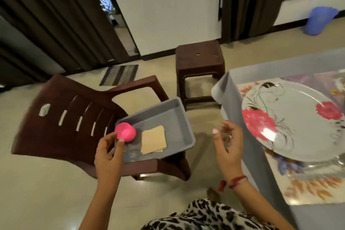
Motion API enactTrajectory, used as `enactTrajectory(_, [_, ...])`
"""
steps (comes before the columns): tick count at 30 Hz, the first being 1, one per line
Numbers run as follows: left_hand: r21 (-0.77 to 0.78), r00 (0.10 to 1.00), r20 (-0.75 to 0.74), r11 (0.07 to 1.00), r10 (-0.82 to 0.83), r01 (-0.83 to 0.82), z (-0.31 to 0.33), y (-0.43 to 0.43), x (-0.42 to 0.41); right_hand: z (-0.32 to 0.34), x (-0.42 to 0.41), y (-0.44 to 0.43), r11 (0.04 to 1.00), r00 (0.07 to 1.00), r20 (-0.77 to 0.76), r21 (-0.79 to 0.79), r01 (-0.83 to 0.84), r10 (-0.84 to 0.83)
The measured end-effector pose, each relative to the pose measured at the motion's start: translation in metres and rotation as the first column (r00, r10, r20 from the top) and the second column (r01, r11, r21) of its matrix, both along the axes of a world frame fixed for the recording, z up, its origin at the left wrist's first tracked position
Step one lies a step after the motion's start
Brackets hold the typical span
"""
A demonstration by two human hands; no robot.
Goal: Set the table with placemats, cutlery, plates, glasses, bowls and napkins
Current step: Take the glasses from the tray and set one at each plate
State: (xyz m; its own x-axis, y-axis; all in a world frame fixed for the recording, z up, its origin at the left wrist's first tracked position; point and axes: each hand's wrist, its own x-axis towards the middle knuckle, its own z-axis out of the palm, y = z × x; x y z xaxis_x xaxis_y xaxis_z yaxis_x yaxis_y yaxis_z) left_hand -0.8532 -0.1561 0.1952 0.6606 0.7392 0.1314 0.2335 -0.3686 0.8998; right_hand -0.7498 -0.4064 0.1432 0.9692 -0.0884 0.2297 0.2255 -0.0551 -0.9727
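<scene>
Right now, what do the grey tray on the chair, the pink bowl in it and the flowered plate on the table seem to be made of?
Grey tray: probably moulded plastic, matte, with rounded rim and corners.
Pink bowl: likely plastic, smooth and uniformly coloured; blur leaves it open.
Flowered plate: glossy, with a bright light reflection; ceramic or melamine, I cannot tell which.

A home: curtains [61, 30], doormat [119, 74], plastic chair [71, 117], covered table [240, 99]

Brown stool [200, 56], beige floor [46, 192] (tiled, perhaps)
</scene>
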Motion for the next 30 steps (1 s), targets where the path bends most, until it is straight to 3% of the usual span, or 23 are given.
enactTrajectory(8, [-0.009,0.99,-0.093,0.995,0.102,-0.103,-0.012,0.06,0.011,-0.015,0.052,0.068,0.981,0.979,-0.096,-0.048,-0.186,0.181])
enactTrajectory(17, [-0.033,0.948,-0.313,0.997,0.058,-0.072,-0.076,0.191,-0.014,-0.058,0.041,0.197,0.901,0.929,-0.16,-0.234,-0.365,0.334])
enactTrajectory(20, [-0.051,0.911,-0.411,0.999,-0.021,0.0,-0.113,0.239,-0.018,-0.08,0.033,0.245,0.819,0.893,-0.182,-0.358,-0.449,0.411])
enactTrajectory(27, [-0.209,0.755,-0.61,0.968,-0.239,0.139,-0.186,0.3,-0.018,-0.172,0.037,0.331,0.521,0.745,-0.419,-0.536,-0.664,0.519])
enactTrajectory(30, [-0.251,0.756,-0.606,0.961,-0.247,0.113,-0.21,0.3,-0.012,-0.209,0.041,0.356,0.481,0.715,-0.507,-0.529,-0.699,0.482])
